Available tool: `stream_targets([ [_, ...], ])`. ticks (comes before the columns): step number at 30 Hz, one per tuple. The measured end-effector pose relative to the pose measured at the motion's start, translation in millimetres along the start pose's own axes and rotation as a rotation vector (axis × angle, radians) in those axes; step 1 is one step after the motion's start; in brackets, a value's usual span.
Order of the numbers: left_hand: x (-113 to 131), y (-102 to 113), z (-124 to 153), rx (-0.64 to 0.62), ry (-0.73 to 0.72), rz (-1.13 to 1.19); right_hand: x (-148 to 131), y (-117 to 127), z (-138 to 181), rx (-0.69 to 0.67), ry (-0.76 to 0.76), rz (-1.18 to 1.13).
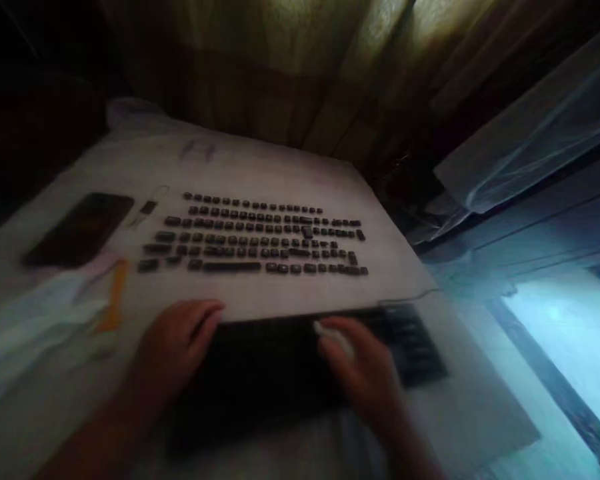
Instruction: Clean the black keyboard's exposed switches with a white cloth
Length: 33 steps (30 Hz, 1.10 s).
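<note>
A dark keyboard [275, 373] lies at the front of the table, blurred and in shadow. My left hand [180, 340] is closed on its left end, with thumb and fingers near the far left corner. Over the keyboard's right half, my right hand [360, 367] pinches a small white piece [337, 337], perhaps folded cloth or tissue; blur hides its exact kind. Beyond the keyboard, loose black keycaps [250, 227] are laid out in several rows, with a long space bar [233, 267] in the nearest row.
On the left lie a dark phone [80, 230], a small dark item with a loop [149, 207], an orange strip [115, 297] and a pale cloth [40, 320]. A cable [415, 297] runs from the keyboard's far edge. Curtains [290, 73] hang behind the table.
</note>
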<state>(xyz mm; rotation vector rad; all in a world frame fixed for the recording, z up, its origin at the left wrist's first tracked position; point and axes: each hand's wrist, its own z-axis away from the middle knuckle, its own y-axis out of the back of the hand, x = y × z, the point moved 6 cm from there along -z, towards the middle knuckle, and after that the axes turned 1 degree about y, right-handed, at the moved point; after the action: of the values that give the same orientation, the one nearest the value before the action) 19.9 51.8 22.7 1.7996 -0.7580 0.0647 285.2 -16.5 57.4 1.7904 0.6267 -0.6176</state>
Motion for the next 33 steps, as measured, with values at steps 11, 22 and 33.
stream_targets([
  [11,-16.1,9.1,-7.3,-0.059,0.126,-0.008,-0.8,9.9,28.1,-0.096,0.091,0.068],
  [22,-21.0,4.3,-6.0,-0.096,0.194,-0.036,-27.9,-24.9,5.4,-0.226,0.082,0.250],
  [33,-16.6,3.2,-6.4,-0.104,0.182,0.000,-44.1,-46.4,-4.7,-0.345,0.120,0.394],
])
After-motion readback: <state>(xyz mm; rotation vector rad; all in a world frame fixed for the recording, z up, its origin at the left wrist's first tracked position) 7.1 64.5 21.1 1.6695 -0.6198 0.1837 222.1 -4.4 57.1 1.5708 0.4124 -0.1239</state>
